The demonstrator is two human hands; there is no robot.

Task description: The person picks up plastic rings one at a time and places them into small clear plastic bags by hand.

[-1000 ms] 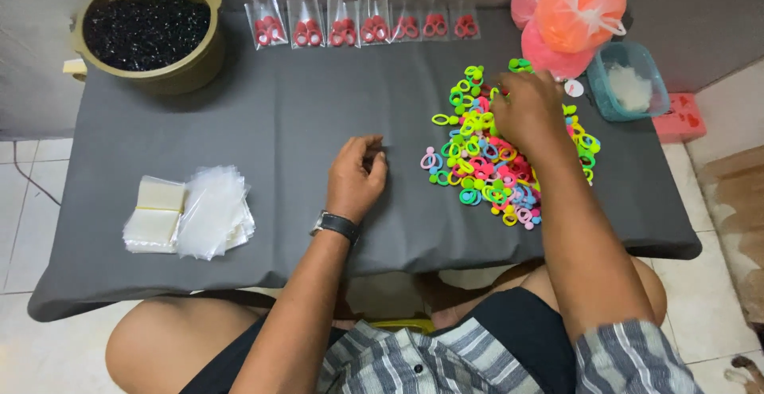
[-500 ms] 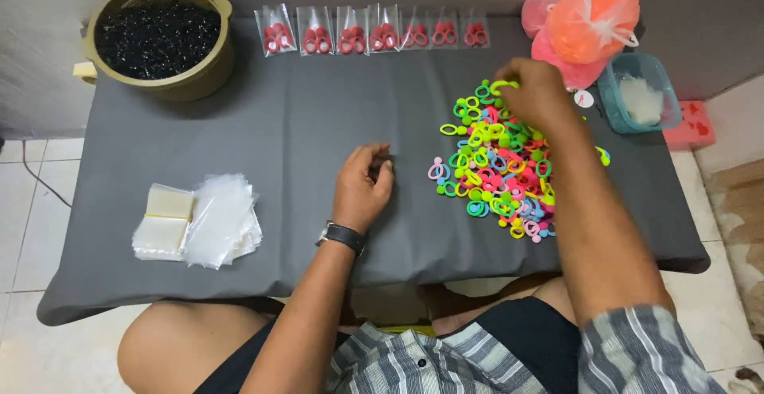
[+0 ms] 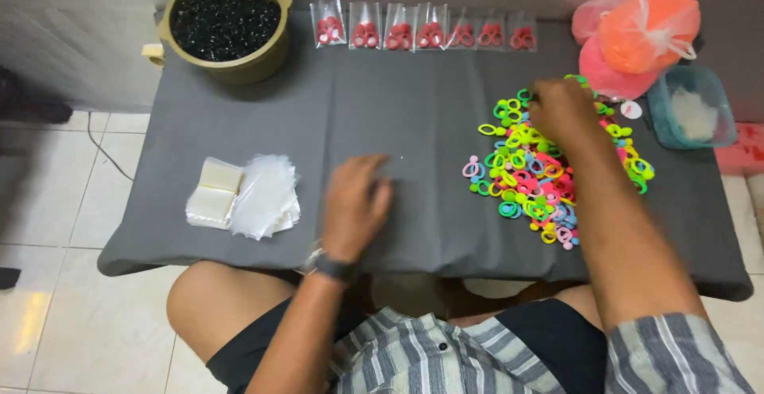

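Our hands over the grey worktop (image 3: 414, 115), right one in the pile of coloured plastic rings (image 3: 549, 179).

Our right hand (image 3: 561, 111) rests on the far edge of the ring pile, fingers curled down among the pieces; we cannot tell whether it pinches one. Our left hand (image 3: 354, 203), blurred, lies on bare cloth near the middle, fingers loosely together, holding nothing we can see. Left of it sits a stack of clear small bags (image 3: 247, 195). Along the far edge: a row of bags with red pieces (image 3: 426, 34), an olive pot of black bits (image 3: 225, 24), and pink and orange sacks (image 3: 633, 40) beside a teal tub (image 3: 691, 107).
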